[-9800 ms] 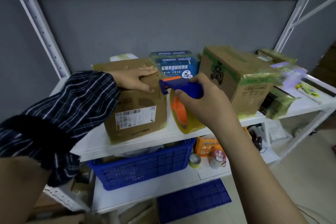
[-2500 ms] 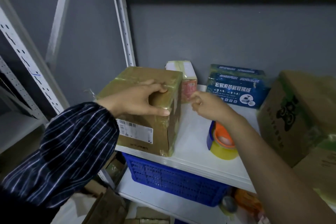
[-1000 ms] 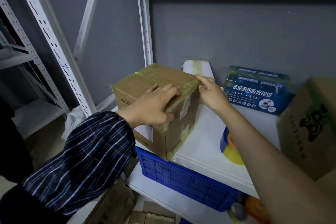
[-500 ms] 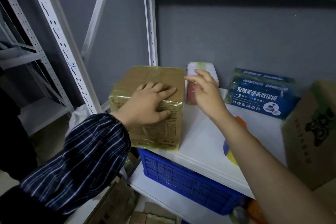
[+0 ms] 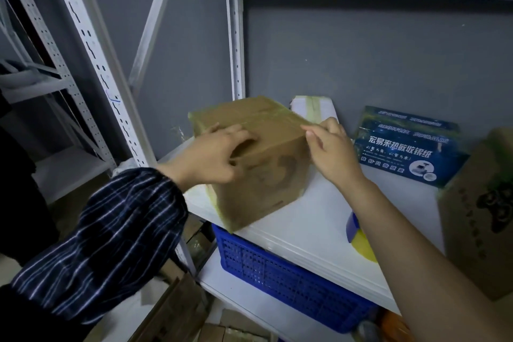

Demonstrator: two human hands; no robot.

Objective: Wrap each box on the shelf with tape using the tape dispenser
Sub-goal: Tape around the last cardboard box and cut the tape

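Taped cardboard box (image 5: 258, 175) sat mid-frame on shelf (image 5: 313, 216), corner-on; left hand (image 5: 211, 158) gripped its near top edge, likely to turn it; right hand (image 5: 330, 153) touched the right edge, pinch unclear; tape dispenser (image 5: 361, 244) lay lower right, unheld.

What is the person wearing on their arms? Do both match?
No. The left arm has a dark navy sleeve with thin white checked stripes, gathered at the wrist. The right arm is bare, no sleeve in view. The left hand and right hand show no gloves or rings.
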